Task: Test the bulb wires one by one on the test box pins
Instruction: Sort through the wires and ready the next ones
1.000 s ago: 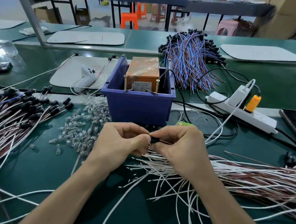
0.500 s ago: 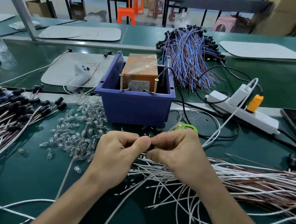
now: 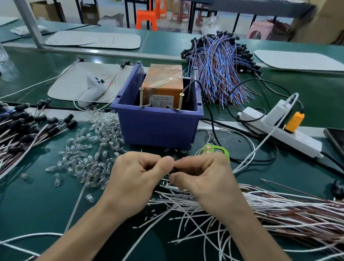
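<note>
Bench [image 3: 33,205]: bulb wires [image 3: 8,135] flanking test box [image 3: 163,81]

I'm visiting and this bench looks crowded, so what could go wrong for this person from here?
The small black part pinched between the left hand and right hand is tiny; it could slip into the white wires beneath. The clear bulbs beside the left hand might get swept off. The test box pins stand bare, so fingers could brush them.

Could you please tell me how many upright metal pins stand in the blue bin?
2: the left pin stands at the orange test box's front left corner, the right pin at its front right corner; none appear hidden.
</note>
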### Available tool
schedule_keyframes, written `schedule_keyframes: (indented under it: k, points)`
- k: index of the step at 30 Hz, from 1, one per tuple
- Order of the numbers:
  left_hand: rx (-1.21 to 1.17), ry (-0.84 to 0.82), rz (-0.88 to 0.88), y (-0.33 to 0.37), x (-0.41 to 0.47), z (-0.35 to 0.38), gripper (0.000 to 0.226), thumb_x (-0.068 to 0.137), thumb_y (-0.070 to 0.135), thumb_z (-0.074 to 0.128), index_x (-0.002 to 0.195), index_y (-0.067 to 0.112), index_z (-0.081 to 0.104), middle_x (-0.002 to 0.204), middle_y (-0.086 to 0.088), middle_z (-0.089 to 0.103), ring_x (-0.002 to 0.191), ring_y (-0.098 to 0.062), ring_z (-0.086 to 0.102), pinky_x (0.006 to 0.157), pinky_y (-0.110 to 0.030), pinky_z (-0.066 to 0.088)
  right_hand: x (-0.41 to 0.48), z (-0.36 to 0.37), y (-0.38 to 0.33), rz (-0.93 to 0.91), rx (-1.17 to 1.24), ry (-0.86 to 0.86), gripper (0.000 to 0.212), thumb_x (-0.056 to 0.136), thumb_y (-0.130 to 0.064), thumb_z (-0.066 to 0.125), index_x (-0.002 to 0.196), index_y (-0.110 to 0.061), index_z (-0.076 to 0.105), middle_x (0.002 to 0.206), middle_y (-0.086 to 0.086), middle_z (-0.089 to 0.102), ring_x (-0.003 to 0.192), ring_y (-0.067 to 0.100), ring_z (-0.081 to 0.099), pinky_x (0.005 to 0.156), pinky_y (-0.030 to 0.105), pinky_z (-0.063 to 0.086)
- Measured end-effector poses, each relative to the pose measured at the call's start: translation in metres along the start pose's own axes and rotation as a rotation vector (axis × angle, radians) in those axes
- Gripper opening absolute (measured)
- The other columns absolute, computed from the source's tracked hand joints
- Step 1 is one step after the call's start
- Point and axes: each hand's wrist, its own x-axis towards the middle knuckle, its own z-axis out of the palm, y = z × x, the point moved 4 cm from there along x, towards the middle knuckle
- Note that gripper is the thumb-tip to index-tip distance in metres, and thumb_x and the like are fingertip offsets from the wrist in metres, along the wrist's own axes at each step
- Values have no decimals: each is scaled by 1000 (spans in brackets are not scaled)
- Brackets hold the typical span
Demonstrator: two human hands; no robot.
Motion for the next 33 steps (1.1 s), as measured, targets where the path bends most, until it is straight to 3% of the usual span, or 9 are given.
schedule_keyframes:
  k: [2,4,7,9,17,20,24,30,33]
  points:
    - [227,68,120,1,-3,-7,59,91,63,53,58,14,56,49,6,33,47,-7,31,45,-26,30,-1,3,-1,11,-41,-21,23,81,-7,80,97,-24,84,75,-7,78,65,4,68,61,18,51]
    - [232,64,109,-1,-2,-8,59,91,65,51,58,17,60,51,0,39,48,-6,33,45,-27,31,-1,3,-2,5,-53,2,24,82,-8,80,97,-27,84,78,-6,79,70,10,72,64,24,56]
    - [-183,-76,-94,-5,1,2,57,88,64,53,51,22,48,54,4,28,53,-11,25,48,-31,24,-2,-1,-4,-7,-25,56,25,80,-6,82,93,-27,84,78,-7,78,69,9,73,63,20,54]
    - [-303,-92,-161,-6,1,6,57,87,63,54,52,23,35,57,5,25,54,-13,21,49,-28,20,-2,-4,-5,-13,-24,77,24,79,-5,83,93,-24,84,77,-9,78,68,4,71,63,15,51]
    - [46,174,-167,-15,0,-11,61,92,62,45,56,13,39,46,11,30,47,-8,26,46,-25,24,0,-8,0,48,-66,143,30,77,1,82,83,-28,83,77,-13,78,73,3,74,67,13,52]
    - [29,158,-147,-16,0,-16,59,92,61,46,61,10,45,49,2,39,50,-9,34,52,-35,32,1,-10,-2,37,35,108,34,77,10,79,81,-23,83,81,-7,79,78,8,75,72,17,55]
    - [-82,139,-78,-1,-4,-9,32,83,56,57,82,26,69,66,1,65,59,-16,56,58,-31,47,2,-11,-6,-11,274,-14,36,75,17,75,80,-18,80,83,3,77,80,12,72,72,22,56]
    - [-197,158,73,22,-14,-9,9,81,39,74,89,33,75,80,7,75,68,-10,69,63,-19,54,1,-14,-8,-7,649,-263,30,58,-16,95,81,-16,76,87,10,74,78,18,67,76,27,54]
    - [-220,166,131,31,-18,-12,10,78,36,77,88,35,76,80,9,76,69,-11,71,63,-16,54,1,-15,-7,17,766,-292,34,58,-17,96,83,-13,74,86,11,73,76,20,65,78,28,53]
